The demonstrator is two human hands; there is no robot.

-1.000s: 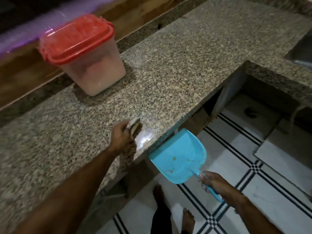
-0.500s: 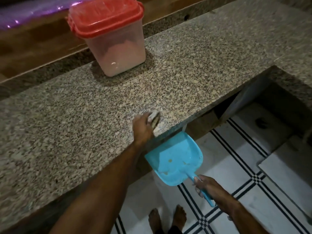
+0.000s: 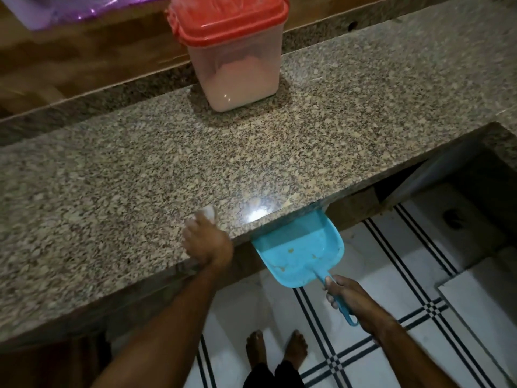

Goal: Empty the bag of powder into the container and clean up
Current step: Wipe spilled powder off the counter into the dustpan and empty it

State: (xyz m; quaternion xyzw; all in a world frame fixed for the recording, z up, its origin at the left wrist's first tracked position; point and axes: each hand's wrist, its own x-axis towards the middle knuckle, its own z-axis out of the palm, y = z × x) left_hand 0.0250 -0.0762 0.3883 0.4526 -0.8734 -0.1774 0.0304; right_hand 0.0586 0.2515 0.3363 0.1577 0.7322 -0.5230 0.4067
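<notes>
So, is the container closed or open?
Closed: the red lid sits flat on the container, which stands upright on the counter with powder inside.

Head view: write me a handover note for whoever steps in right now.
Left hand: holds a pale pad on the counter near its front edge.
Right hand: grips the blue dustpan by its handle, mouth tucked under the counter edge.
Container: red lid on, powder inside, at the back of the counter.
Done: powder in, lid on.
Left: likely wipe residue into the dustpan and empty it. The bag is not in view.
</notes>
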